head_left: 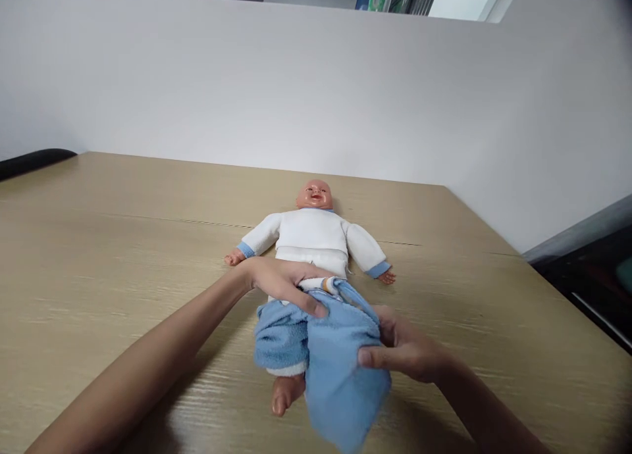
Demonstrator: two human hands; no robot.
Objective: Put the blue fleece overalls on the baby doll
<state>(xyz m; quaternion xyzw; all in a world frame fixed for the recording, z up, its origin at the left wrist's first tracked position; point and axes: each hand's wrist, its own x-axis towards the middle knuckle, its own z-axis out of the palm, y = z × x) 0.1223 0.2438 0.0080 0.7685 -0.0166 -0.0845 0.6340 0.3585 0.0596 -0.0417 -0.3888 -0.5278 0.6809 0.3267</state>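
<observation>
Trousers half on, judging by how things lie. Left to right: pale wood-grain desk (99, 243) carries everything. Left hand (284, 284), arm running up from the lower left, lies palm-down across the waist of the plastic baby doll in a white long-sleeved top (311, 233), fingers stretched over the top edge of the light blue fleece trousers (281, 339). Thumb is hidden, so cannot tell if that hand pinches the cloth or only presses it. Doll lies on its back near the desk middle, head away from the camera, arms spread.

Done: picture-left leg is through its trouser leg, and the bare plastic foot (285, 393) pokes out of the white cuff.

Left: waistband sits low at the hips, with the white nappy band (320, 284) showing above it, not up to the top's hem. The other trouser leg hangs bunched and slack toward the camera; no foot shows out of it, and cannot tell if a leg is inside.

Right hand (402, 349) clamps thumb and forefinger on that slack cloth, just right of the doll's hips. Hands are apart, one each side of the trousers, both touching them. White partition wall (247, 79) stands behind.
</observation>
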